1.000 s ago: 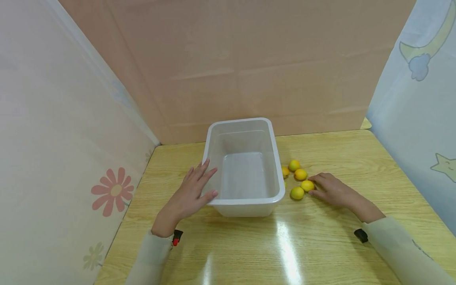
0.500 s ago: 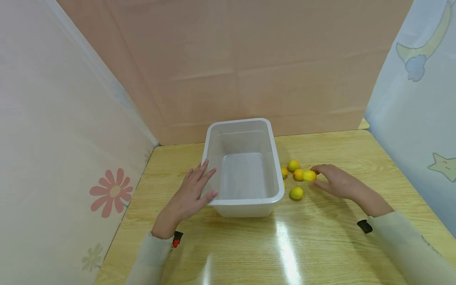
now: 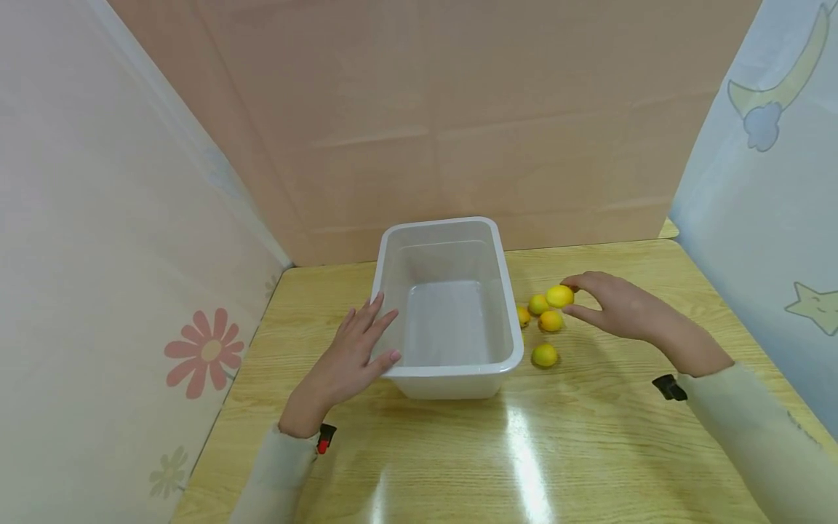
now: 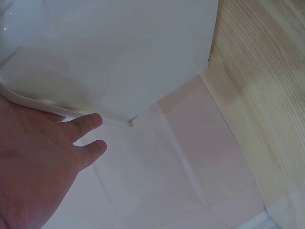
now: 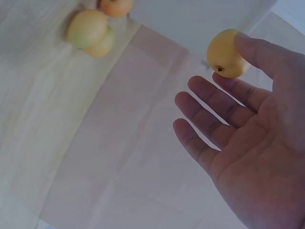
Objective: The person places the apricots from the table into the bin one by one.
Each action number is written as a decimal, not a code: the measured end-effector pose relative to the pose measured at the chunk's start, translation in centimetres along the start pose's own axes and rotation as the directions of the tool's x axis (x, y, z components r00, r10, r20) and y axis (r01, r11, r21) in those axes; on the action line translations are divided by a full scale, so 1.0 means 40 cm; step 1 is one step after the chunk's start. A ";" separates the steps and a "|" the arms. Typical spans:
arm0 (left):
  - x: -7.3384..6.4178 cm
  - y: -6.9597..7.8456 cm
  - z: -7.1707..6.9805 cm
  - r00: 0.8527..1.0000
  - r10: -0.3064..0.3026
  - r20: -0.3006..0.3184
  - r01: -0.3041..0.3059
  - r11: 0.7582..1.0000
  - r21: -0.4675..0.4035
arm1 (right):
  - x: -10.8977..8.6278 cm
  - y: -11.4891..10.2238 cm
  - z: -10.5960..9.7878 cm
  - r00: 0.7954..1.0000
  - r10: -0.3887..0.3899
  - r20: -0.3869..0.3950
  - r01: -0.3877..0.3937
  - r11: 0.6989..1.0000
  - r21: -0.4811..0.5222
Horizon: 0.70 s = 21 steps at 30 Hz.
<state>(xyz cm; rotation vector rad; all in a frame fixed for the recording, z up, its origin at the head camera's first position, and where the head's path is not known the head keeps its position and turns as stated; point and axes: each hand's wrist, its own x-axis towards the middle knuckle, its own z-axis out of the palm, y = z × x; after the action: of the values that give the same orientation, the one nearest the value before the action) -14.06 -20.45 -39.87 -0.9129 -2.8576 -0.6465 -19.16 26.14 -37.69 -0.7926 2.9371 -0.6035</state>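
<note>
Between thumb and forefinger my right hand (image 3: 618,306) pinches a small yellow fruit (image 3: 559,296), oval like a small lemon, raised off the table. The right wrist view shows a dark stem spot on this fruit (image 5: 228,53); the other fingers extend below it. Several similar fruits lie beside the bin, among them a greenish-yellow fruit (image 3: 545,355) and an orange-yellow fruit (image 3: 551,321). My left hand (image 3: 350,356) rests on the near left rim of a white plastic bin (image 3: 452,371), fingers spread. In the left wrist view this hand (image 4: 43,152) touches the bin's rim.
The light wooden table (image 3: 452,451) carries the bin and fruits. A beige backdrop (image 3: 425,131) stands behind the bin. Patterned white sheets flank the table, with a pink flower (image 3: 206,353) on the left. One fruit is partly hidden by the bin's right side.
My right hand has taken hold of a yellow fruit from the group, lifted it and moved it toward the back of the table. My left hand has stayed on the rim.
</note>
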 end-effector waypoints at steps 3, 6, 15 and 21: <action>0.001 0.001 -0.001 1.000 0.004 -0.002 -0.004 1.000 0.002 | 0.008 -0.019 -0.022 1.000 -0.017 -0.006 0.017 1.000 0.000; 0.002 0.002 -0.002 1.000 0.005 -0.003 -0.005 1.000 0.001 | 0.016 -0.037 -0.040 0.999 -0.038 -0.010 0.038 0.999 0.000; 0.000 0.002 -0.001 1.000 0.004 -0.005 -0.004 1.000 -0.011 | 0.043 -0.087 -0.076 0.997 -0.068 -0.027 0.068 0.998 -0.013; -0.001 0.002 0.001 1.000 0.004 -0.009 -0.004 1.000 -0.022 | 0.059 -0.124 -0.097 0.995 -0.100 -0.028 0.100 0.995 -0.012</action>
<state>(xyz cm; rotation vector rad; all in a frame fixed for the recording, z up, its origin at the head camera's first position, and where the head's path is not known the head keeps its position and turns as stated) -13.99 -20.39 -39.89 -0.9155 -2.8455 -0.6806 -19.38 22.43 -32.10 -0.9449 2.9428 -0.6111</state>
